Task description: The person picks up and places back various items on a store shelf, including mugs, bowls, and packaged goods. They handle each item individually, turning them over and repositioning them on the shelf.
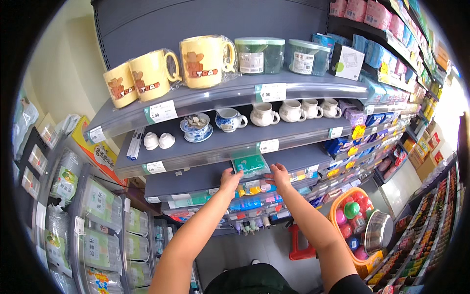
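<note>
A green packet in clear plastic wrap point(250, 165) lies on the third shelf down, between my two hands. My left hand point(231, 181) touches its near left corner, thumb towards the wrap. On the other side my right hand point(279, 178) is at the packet's right edge, fingers bent around the shelf front; whether it grips the packet is unclear. On the shelf above stand a blue-and-white cup point(230, 120), white ceramic mugs point(263, 114), a lidded bowl on a saucer point(196, 128) and two small white cups point(159, 141).
Yellow mugs point(202, 62) and green lidded containers point(260, 55) fill the top shelf. At lower right, an orange basket point(335, 211) holds coloured balls beside a steel bowl point(379, 232). A red plastic stool point(301, 246) stands on the floor. Packaged cups point(101, 205) line the left rack.
</note>
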Demonstrator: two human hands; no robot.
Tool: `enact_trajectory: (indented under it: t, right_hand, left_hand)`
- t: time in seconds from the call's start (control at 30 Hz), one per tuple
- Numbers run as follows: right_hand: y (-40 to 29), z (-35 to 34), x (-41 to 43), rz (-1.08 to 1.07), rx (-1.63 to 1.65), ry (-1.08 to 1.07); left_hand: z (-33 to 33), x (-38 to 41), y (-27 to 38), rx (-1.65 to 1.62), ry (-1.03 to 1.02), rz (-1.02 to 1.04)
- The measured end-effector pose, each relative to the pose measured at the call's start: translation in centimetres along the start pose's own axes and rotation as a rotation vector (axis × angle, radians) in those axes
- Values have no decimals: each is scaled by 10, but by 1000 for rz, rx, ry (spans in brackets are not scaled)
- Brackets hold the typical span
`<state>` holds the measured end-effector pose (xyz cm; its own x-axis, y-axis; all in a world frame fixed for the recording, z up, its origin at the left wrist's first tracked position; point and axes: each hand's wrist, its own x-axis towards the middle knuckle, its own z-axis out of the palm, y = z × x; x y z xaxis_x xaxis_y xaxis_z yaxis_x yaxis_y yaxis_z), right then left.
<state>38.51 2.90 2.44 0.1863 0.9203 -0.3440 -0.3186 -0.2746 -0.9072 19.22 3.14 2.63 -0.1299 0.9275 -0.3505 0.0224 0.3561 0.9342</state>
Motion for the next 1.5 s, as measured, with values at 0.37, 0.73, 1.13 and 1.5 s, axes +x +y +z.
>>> enact_trajectory:
  t: [0.37,0.73,1.13,1.5]
  right_hand:
    - [11,2,32,51,-208,-38]
    - [16,-2,5,17,112,89]
    - [22,-22,-27,75,414,247]
    - [73,-132,-74,37,710,16]
  left_hand:
    - [14,37,-7,-145,53,-214]
    - [37,40,-15,-313,-110,-280]
    - [58,-17,-22,-133,-564,-296]
    - [-2,-26,-40,-531,-534,-163]
